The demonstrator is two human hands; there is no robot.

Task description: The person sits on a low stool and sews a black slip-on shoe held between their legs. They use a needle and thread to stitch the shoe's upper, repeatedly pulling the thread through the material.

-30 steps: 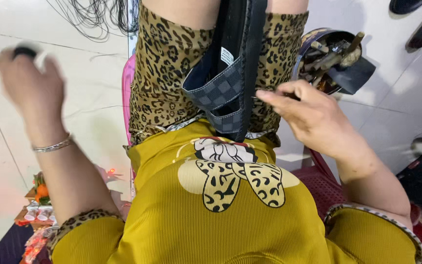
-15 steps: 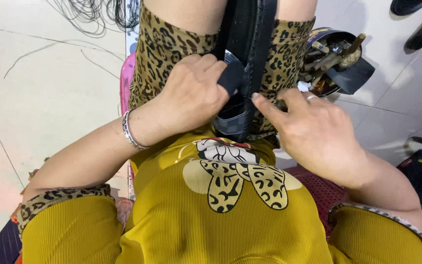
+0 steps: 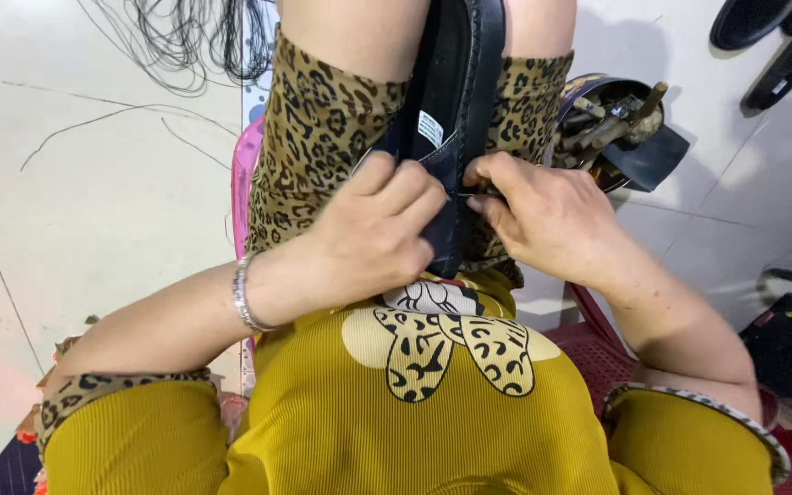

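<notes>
A dark navy shoe [image 3: 456, 101] stands upright between my knees, which are covered in leopard-print fabric. My left hand [image 3: 373, 234], with a silver bangle at the wrist, grips the shoe's near end from the left. My right hand [image 3: 543, 215] pinches the same end from the right, fingertips touching a thin dark piece at the shoe's edge. A small white label [image 3: 430, 128] shows on the shoe's inner side. The near tip of the shoe is hidden behind my fingers.
A round container [image 3: 630, 137] filled with tools and dark scraps sits on the floor at the right. Black threads [image 3: 203, 41] lie tangled on the pale tiled floor at top left. Dark shoes [image 3: 781, 37] rest at top right. I sit on a red plastic seat [image 3: 588, 344].
My left hand came down from the raised position at the left and closed on the shoe. My right hand shifted up to the shoe's edge. The view moved slightly.
</notes>
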